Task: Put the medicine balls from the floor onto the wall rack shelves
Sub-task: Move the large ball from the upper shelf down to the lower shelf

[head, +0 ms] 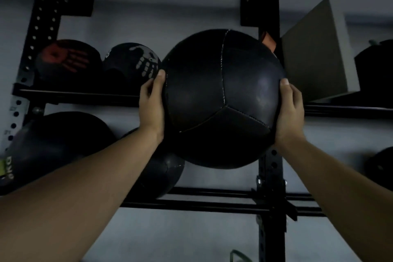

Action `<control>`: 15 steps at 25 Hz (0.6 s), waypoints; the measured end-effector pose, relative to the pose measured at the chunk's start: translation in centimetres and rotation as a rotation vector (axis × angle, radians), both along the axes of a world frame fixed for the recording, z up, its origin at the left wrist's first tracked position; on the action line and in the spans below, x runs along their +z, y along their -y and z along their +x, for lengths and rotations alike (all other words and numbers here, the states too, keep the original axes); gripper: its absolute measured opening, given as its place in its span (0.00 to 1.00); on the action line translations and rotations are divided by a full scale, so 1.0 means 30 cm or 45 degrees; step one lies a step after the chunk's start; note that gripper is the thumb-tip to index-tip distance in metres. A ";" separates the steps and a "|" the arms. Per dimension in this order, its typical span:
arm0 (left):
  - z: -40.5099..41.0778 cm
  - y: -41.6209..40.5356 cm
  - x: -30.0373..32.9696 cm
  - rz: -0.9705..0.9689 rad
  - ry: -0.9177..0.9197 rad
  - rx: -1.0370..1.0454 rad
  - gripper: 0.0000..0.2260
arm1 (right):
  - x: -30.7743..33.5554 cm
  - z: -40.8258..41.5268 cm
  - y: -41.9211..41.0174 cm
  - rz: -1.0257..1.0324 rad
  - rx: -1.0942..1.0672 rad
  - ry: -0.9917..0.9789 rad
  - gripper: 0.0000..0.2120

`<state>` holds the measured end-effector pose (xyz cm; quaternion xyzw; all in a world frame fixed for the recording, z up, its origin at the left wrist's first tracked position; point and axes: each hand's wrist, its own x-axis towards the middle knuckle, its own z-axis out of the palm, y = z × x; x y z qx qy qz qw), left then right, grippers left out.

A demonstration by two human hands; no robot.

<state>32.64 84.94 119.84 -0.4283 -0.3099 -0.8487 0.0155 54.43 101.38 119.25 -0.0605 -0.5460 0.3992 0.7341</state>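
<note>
Medicine ball — fingers spread, gripping

We can just read "9KG" on the lower-shelf ball, left of the held ball; nothing else legible.

This is a gym's storage corner, dimly lit. A black steel wall rack with punched uprights and paired rails is bolted to a plain grey wall. Medicine balls sit on its shelves: at ten o'clock one with a red handprint beside one with a white handprint, and at eight o'clock a big black ball. A grey plyo box rests at two o'clock.
</note>
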 end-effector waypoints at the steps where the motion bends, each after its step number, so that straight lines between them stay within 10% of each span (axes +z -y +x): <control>1: 0.004 0.001 -0.028 -0.022 0.018 -0.003 0.37 | -0.032 0.009 0.003 -0.010 -0.010 -0.006 0.37; 15: -0.117 -0.365 -0.350 -0.226 0.207 0.078 0.38 | -0.355 -0.144 -0.381 -0.105 -0.022 0.129 0.29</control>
